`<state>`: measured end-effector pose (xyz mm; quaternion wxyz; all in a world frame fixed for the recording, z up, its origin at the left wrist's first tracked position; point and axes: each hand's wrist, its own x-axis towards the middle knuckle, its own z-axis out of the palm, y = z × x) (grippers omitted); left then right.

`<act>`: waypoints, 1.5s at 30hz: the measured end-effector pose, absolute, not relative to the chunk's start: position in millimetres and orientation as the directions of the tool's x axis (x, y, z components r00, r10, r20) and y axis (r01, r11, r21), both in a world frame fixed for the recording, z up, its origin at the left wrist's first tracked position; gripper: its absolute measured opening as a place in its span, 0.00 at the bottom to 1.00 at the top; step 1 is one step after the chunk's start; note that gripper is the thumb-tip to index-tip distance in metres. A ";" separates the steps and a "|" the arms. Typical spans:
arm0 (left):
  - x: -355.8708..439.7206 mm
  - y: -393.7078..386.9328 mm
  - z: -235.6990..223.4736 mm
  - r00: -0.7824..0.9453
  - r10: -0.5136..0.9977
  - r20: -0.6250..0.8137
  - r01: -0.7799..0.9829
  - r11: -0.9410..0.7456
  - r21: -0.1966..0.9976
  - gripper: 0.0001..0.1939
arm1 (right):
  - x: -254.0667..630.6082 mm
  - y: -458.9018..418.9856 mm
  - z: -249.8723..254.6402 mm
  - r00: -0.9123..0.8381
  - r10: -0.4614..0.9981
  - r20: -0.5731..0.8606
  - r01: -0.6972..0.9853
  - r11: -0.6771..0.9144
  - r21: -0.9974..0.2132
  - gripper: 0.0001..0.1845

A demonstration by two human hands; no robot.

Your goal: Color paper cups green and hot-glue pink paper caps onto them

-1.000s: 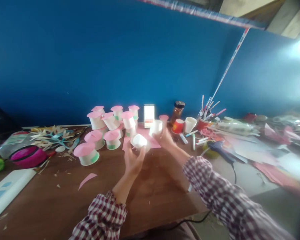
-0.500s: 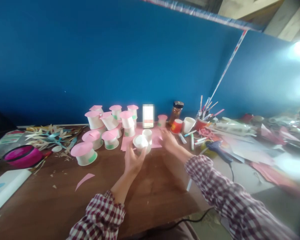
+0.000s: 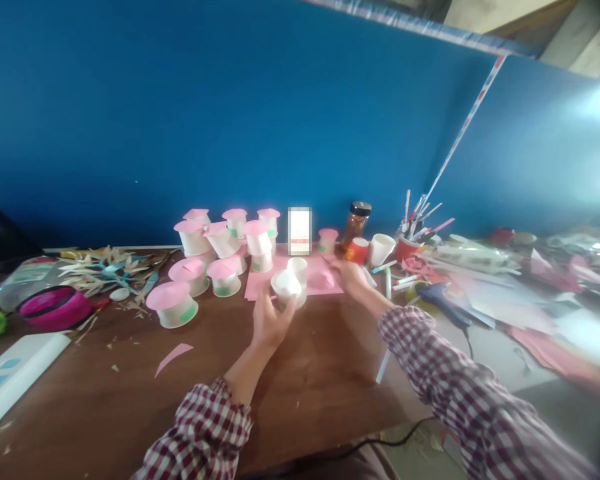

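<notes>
My left hand (image 3: 273, 320) is closed around a white paper cup (image 3: 285, 285), tilted so its opening faces me. Right behind it stands another white paper cup (image 3: 298, 270); whether the two touch, I cannot tell. My right hand (image 3: 351, 279) reaches over the right edge of a pink paper sheet (image 3: 255, 285), fingers stretched forward and blurred, with nothing visible in them. Just left of it lies a pink paper cone (image 3: 323, 279). Several white cups with pink paper tops stand to the left, among them a front cup (image 3: 173, 313). One more pink-topped cup (image 3: 328, 241) stands behind.
A dark-lidded jar (image 3: 357, 223), a red paper cup (image 3: 357, 251) and a white cup (image 3: 381, 250) stand at the back right. Nearby are markers (image 3: 389, 283) and a blue glue gun (image 3: 443, 303). Left lie a magenta pouch (image 3: 55, 307) and a white power strip (image 3: 25, 373).
My right hand has moved slightly right and away, and the pink cone beside it now shows. My left hand still holds the cup. The whole view has shifted a little.
</notes>
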<state>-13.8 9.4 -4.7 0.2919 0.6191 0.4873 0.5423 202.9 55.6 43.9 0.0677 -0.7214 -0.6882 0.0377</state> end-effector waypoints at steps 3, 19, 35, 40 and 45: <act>-13.8 9.8 -5.6 -0.053 0.921 0.387 0.283 -0.358 0.890 0.25 | 208.6 51.3 46.9 0.025 0.998 0.052 0.990 -0.018 -0.141 0.16; -12.1 3.5 -7.9 0.281 0.914 0.293 0.431 -0.393 0.812 0.29 | 200.3 49.2 29.5 -0.013 0.999 0.043 0.997 0.016 -0.076 0.16; -10.7 7.8 -10.5 0.205 0.916 0.346 0.411 -0.401 0.818 0.28 | 198.1 34.8 50.5 0.044 0.998 0.043 0.999 -0.044 0.009 0.14; -10.5 6.8 -8.4 0.178 0.913 0.367 0.419 -0.408 0.811 0.27 | 192.9 13.1 51.3 -0.036 0.996 0.080 0.999 0.036 0.002 0.13; -9.1 0.7 -4.4 0.288 0.905 0.313 0.359 -0.405 0.841 0.28 | 203.8 -14.0 54.2 -0.066 0.982 0.178 0.997 0.072 -0.030 0.13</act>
